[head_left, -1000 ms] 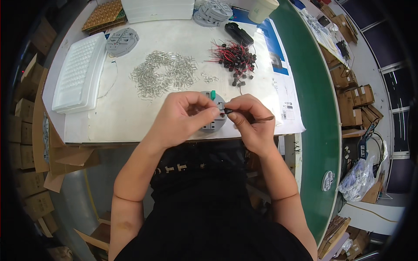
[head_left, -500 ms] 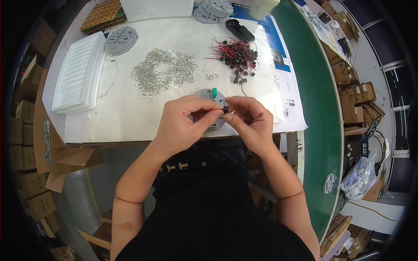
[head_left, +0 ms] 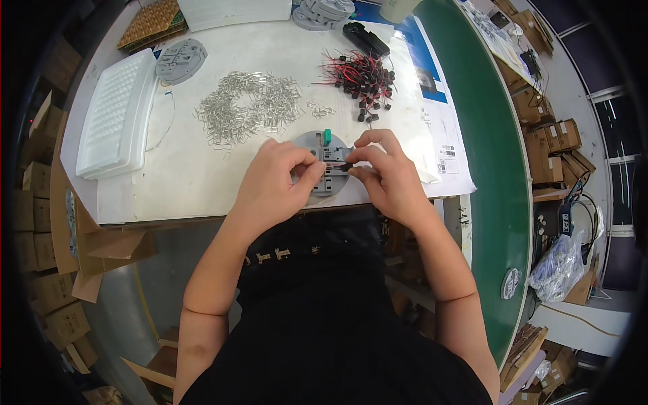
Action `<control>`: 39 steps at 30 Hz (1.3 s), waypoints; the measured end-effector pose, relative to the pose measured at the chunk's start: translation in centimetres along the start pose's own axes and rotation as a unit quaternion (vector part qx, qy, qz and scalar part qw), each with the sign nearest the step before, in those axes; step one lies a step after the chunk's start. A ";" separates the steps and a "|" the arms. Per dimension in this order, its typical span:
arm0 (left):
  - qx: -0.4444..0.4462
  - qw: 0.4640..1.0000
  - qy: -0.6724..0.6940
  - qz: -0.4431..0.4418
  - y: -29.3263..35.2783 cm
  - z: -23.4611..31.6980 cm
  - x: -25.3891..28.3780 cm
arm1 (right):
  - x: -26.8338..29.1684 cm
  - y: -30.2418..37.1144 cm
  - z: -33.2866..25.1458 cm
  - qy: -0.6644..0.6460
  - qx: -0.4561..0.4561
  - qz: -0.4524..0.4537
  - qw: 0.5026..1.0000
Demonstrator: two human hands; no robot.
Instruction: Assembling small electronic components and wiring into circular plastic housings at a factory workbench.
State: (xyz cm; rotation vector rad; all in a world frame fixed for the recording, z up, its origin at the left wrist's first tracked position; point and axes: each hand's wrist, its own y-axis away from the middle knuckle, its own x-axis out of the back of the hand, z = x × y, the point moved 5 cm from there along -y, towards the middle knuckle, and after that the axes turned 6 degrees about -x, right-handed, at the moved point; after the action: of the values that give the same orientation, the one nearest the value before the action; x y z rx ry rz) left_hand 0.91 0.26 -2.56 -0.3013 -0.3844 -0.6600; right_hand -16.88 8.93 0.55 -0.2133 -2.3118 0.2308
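Near the front edge of the table lies a round grey slotted fixture (head_left: 312, 140) with a small green block (head_left: 327, 137) at its far side. Over it, my right hand (head_left: 390, 177) pinches a small black component (head_left: 345, 167) between thumb and fingers. Thin wires (head_left: 332, 166), reddish in part, run from that component toward my left hand (head_left: 278, 181). The left thumb and forefinger are pressed together at the wires' other end, just above the fixture's left half. My fingers cover parts of the fixture.
Beyond the hands lie a heap of bent metal pins (head_left: 250, 108) and a pile of black components with red wires (head_left: 361, 77). A black tool-like object (head_left: 366, 39) lies behind that pile. White trays (head_left: 116, 115) and a grey round fixture (head_left: 182, 61) stand at the left.
My hands have drawn apart a little, the left one moving left. More of the fixture and the wires between the hands now shows. The black component has come down close to the fixture.
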 end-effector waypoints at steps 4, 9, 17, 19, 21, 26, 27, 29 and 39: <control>-0.113 0.972 -0.204 0.035 -0.2 0.7 -0.5 | -0.9 -0.3 0.0 0.144 0.015 -0.049 0.988; -0.143 0.972 -0.165 0.086 0.0 0.3 -1.1 | -2.3 -0.8 -1.5 0.341 0.003 -0.114 0.933; -0.179 0.978 -0.102 0.047 0.6 -0.4 -1.6 | -0.8 -0.6 0.6 0.081 0.090 -0.016 0.993; -0.174 0.978 -0.110 0.042 0.6 -0.6 -1.7 | -0.3 -0.8 0.1 0.025 0.095 0.002 0.995; -0.172 0.976 -0.125 0.038 0.4 -0.6 -1.5 | 0.8 -1.5 1.0 -0.332 -0.018 0.077 0.940; -0.155 0.981 -0.114 0.030 0.2 -0.9 -1.6 | -2.1 -3.5 0.5 -0.433 -0.004 0.100 0.896; -0.151 0.981 -0.114 0.030 0.3 -0.9 -1.7 | -2.4 -3.6 0.5 -0.434 -0.007 0.098 0.896; -0.162 0.978 -0.128 0.033 0.2 -0.9 -1.7 | -2.9 -3.8 0.6 -0.390 -0.014 0.102 0.915; -0.110 0.964 -0.241 -0.035 -1.8 2.7 -2.1 | 0.6 -3.0 -0.1 -0.583 -0.001 0.048 0.811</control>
State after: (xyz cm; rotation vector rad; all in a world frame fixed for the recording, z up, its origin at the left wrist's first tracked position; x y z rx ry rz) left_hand -2.47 1.09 -0.78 -0.6676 -0.7934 -0.6981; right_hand -17.45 6.15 1.73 -0.2159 -3.5339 0.5158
